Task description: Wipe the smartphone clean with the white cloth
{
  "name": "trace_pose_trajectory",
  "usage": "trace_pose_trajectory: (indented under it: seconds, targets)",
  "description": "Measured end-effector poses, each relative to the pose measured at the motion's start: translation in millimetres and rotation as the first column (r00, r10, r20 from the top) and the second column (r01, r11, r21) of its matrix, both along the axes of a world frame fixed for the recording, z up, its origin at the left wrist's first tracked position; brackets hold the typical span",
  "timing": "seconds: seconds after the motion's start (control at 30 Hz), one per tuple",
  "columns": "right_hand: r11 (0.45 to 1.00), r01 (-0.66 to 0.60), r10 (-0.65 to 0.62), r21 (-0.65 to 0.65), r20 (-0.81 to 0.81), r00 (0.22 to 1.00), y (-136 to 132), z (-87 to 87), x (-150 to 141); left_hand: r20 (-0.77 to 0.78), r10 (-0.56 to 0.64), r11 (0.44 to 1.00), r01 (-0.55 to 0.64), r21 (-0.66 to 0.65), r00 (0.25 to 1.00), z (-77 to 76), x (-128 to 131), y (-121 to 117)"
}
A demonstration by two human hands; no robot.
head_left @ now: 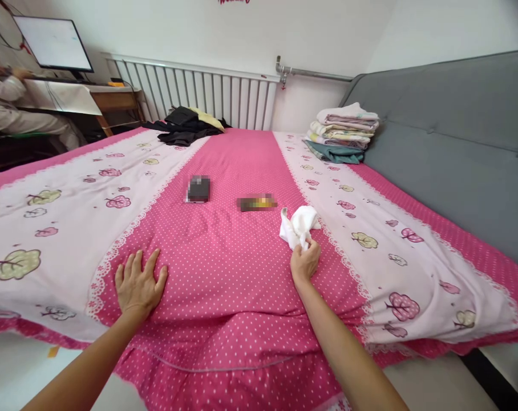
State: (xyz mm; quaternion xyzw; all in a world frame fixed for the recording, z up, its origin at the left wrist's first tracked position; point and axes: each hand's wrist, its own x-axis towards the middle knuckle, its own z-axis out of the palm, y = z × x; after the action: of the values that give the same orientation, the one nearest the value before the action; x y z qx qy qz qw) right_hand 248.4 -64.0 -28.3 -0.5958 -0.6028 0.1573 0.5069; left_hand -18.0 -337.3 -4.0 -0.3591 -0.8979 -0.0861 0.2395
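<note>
My left hand (140, 283) lies flat with fingers spread on the pink dotted bedspread (207, 274). In my right hand (306, 260) is a bunched white cloth (300, 224), gripped at its near end, with the loose part spreading out beyond my fingers onto the bed. Just past the cloth, a blurred dark and yellow item (257, 202) lies on the bedspread; its kind cannot be made out. Farther left rests a small dark rectangular item (198, 189), partly blurred too.
A folded stack of cloths (342, 134) stands against the grey headboard (447, 125). Dark clothes (184, 127) lie heaped at the far edge by the white radiator (199, 91). At the far left, a person (11, 97) sits at a desk with a monitor (53, 44).
</note>
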Motion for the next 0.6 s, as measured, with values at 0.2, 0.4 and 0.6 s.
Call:
trace_pose_trajectory:
  seconds: [0.2, 0.4, 0.6]
  targets:
    - [1.000, 0.011, -0.011, 0.005, -0.004, 1.000, 0, -1.1, -1, 0.008, -0.005, 1.000, 0.005, -0.014, 1.000, -0.8, -2, 0]
    - [1.000, 0.021, -0.021, 0.008, -0.011, 1.000, -1, -0.7, -2, -0.010, -0.044, 0.997, 0.043, -0.063, 0.999, -2.6, -9, 0]
    - [0.999, 0.028, -0.027, 0.016, -0.008, 1.000, -1, -0.3, -2, -0.020, -0.217, 0.964, 0.211, -0.159, 0.976, 0.0, -28, 2]
